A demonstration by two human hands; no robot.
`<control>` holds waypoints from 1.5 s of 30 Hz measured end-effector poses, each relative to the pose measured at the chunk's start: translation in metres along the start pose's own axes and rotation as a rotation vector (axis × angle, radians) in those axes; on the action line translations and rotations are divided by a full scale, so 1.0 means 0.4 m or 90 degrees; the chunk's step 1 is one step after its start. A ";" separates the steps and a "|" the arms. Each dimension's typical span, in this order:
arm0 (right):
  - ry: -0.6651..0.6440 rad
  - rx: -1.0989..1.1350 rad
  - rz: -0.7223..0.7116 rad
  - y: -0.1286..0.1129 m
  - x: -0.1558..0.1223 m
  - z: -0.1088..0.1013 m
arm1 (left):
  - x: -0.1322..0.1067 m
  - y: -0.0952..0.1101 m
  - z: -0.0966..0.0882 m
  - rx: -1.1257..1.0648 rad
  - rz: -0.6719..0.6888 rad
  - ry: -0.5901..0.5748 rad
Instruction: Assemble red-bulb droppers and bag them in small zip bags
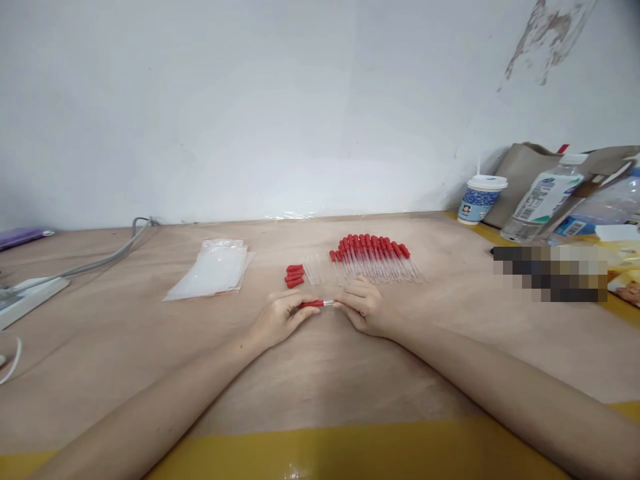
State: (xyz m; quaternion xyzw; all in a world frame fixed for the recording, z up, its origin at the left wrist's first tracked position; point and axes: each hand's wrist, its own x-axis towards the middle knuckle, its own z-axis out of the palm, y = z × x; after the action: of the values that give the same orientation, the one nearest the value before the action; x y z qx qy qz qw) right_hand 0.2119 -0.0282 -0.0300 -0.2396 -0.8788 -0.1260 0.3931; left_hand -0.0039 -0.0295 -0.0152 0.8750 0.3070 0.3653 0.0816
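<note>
My left hand (287, 317) pinches a red rubber dropper bulb (313, 304). My right hand (364, 307) is closed on a clear glass dropper tube (328, 303), whose end meets the mouth of the bulb; how far it sits inside cannot be seen. Just beyond my left fingers lie a few loose red bulbs (295, 275), and beside them some bare clear tubes (313, 269). Behind my right hand, droppers with red bulbs on their tubes (373, 248) are laid side by side in a fanned row, bulbs toward the wall.
Clear plastic bags (213, 267) lie to the left. A power strip (35, 300) with a grey cable is at the far left. On the right stand a paper cup (483, 199), a water bottle (545, 198) and a grey-beige bag (517, 177). A white wall (250, 113) closes off the back.
</note>
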 end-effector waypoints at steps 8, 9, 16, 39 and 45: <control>-0.038 0.037 0.060 -0.016 0.007 -0.003 | 0.001 0.007 -0.003 -0.003 0.010 0.003; -0.040 0.043 0.067 -0.017 0.007 -0.004 | 0.001 0.008 -0.003 -0.001 0.012 0.003; -0.077 0.097 0.132 -0.029 0.017 -0.009 | 0.003 0.008 -0.004 0.010 0.029 0.009; -0.255 -0.206 0.707 0.086 0.155 0.048 | -0.003 -0.051 -0.028 0.170 -0.133 0.049; -0.269 -0.216 0.701 0.092 0.145 0.049 | 0.003 -0.069 -0.027 0.180 -0.150 0.057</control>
State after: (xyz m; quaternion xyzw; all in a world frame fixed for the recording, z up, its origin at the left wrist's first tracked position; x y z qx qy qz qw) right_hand 0.1853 0.0298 0.0019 -0.7374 -0.6526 0.0075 0.1739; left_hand -0.0239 -0.0075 -0.0169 0.8185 0.4590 0.3453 -0.0133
